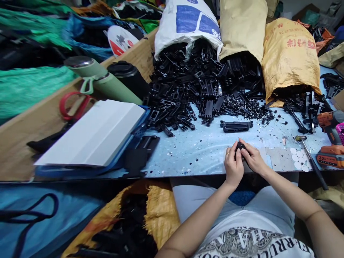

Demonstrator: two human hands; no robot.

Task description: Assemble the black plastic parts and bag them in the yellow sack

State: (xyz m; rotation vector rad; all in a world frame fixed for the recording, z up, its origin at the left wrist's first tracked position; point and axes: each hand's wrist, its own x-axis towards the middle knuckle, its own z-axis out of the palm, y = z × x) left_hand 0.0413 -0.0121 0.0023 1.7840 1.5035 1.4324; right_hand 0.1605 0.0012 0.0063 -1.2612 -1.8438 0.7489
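Head view: two bare hands at the near edge of a worktop [209,143]. The left hand [233,166] and right hand [254,158] close together around a small black part [240,145], thumbs side by side on top; this two-sided grip presumably steadies the piece and brings thumb pressure to bear. Fingers hide most of its shape. Just beyond lies a longer black assembly [236,126], apart from the heap of black parts [199,86]. The white sack [185,21], beige sack [243,28] and yellow sack [291,53] have their mouths turned towards the person, probably so that the contents spill within reach. To the right, the hammer [315,168] projects its handle over the edge and the power drill [326,122] stands on its battery [331,156], both apparently placed for easy pick-up. Writing: the battery reads "20V"; the shirt [247,245] shows "HA" and part of a word beginning "FERRUC"; the yellow sack carries red characters too indistinct to read; the white sack bears a blue printed panel. No maker's name is legible on the drill.
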